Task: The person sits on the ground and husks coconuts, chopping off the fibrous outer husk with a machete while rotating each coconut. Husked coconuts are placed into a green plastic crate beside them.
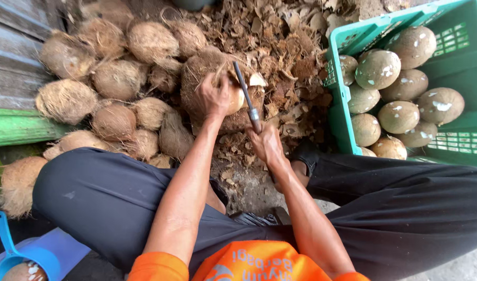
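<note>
The fingers of the left hand (213, 96) are curled down over the top of a half-husked coconut (217, 88), gripping its fibrous shoulder and pinning it in place on the ground between the person's knees. The right hand (266, 143) is closed in a fist round the handle of a metal blade (243, 88), which stands steeply with its dark tip dug in near the pale shell showing at the nut's right side.

That coconut looks heavy and hard at the core, with a stiff, springy, rough husk around it; I'd judge the husk gives a sure grip, while the bared shell is smoother and likelier to slip. The safest hold seems to be where the left hand already is, on the hairy part, well to the side of the blade's tip.

Around it lies a heap of torn husk scraps (280, 47), brown and dry, spread over the ground. To the left is a pile of unpeeled coconuts (118, 78), shaggy and grey-brown, stacked against a weathered wooden board and a green plank (20, 127). To the right stands a green plastic crate (342, 99) holding cleaned coconuts (400, 117), smooth and speckled with white patches. The person sits with dark trousers (103, 198) spread wide and wears an orange shirt. At the bottom left corner a blue scoop (14, 255) rests beside another nut.
</note>
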